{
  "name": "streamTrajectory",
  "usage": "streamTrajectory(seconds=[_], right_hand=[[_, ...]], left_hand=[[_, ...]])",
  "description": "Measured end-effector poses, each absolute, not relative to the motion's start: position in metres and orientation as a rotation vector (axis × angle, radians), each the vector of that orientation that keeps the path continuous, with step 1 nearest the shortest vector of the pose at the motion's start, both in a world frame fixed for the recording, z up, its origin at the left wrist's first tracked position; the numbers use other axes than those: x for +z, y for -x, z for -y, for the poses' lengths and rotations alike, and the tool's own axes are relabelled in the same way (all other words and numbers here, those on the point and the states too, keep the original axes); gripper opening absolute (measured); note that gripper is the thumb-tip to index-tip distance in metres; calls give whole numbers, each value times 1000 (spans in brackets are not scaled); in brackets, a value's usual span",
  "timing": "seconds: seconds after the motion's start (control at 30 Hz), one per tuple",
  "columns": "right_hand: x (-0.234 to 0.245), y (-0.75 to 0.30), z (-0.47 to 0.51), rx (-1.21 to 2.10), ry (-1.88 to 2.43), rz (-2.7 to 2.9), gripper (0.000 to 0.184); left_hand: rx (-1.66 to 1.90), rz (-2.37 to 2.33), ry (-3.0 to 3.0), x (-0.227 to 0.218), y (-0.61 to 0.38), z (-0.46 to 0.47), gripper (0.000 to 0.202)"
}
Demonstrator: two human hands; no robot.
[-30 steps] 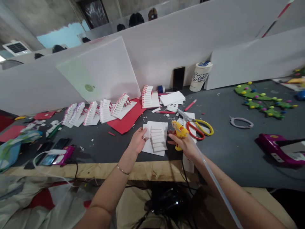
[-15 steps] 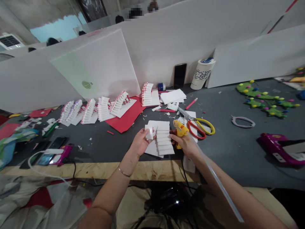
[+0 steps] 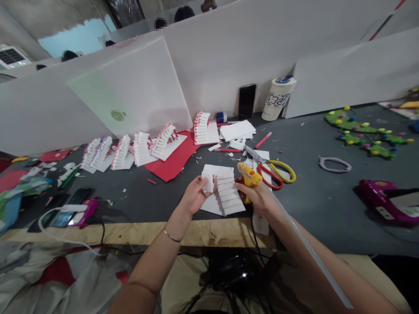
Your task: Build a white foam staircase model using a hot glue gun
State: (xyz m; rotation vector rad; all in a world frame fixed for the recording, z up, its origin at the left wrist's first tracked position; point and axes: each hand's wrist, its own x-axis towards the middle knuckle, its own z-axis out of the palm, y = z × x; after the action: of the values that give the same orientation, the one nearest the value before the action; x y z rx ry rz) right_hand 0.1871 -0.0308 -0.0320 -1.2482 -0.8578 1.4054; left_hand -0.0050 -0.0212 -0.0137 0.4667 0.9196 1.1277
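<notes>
The left hand (image 3: pixel 195 195) pinched a small white block (image 3: pixel 207 181) between thumb and fingertips, its fingers pressed together, just above a stepped stack of white strips (image 3: pixel 226 192). The stack lay on a white sheet (image 3: pixel 209 207) at 12 o'clock from the left hand, near the wooden table edge (image 3: pixel 163 233). The right hand (image 3: pixel 257 197) curled its fingers around a yellow hot-glue gun (image 3: pixel 248 176), though the trigger finger was hard to make out. A long glue stick (image 3: pixel 307 257) ran back along the forearm, and a black cord (image 3: pixel 253 231) dropped over the table edge at 6 o'clock.

The gun sat close to the left fingers, so a slip could burn them or smear glue on the white strips. A tug on the cord could jerk the gun, and a nudge could shift the loose stack.

At 2 o'clock lay red-and-yellow-handled scissors (image 3: pixel 273 174). Farther off at 11 o'clock, stepped white models stood on a red card (image 3: pixel 170 161), and beyond them at 1 o'clock stood a paper cup (image 3: pixel 276 98).
</notes>
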Motion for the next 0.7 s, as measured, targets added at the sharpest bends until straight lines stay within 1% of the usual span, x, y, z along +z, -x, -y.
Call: streamTrajectory(seconds=[0.17, 0.3, 0.47, 0.6, 0.7], right_hand=[[-30, -190, 31, 1435, 1229, 822, 37], [-26, -195, 33, 1525, 1191, 820, 38], [-14, -200, 39, 1595, 1199, 829, 38], [-9, -201, 42, 1661, 1181, 835, 38], [-9, -202, 42, 1661, 1155, 867, 35]], left_hand=[[1126, -902, -518, -14, 9, 20, 18], [1143, -999, -604, -6, 22, 12, 27], [1040, -1070, -911, 21, 34, -2, 26], [999, -1091, -1171, 40, 30, -12, 32], [1026, -1122, -1307, 47, 22, -17, 26]])
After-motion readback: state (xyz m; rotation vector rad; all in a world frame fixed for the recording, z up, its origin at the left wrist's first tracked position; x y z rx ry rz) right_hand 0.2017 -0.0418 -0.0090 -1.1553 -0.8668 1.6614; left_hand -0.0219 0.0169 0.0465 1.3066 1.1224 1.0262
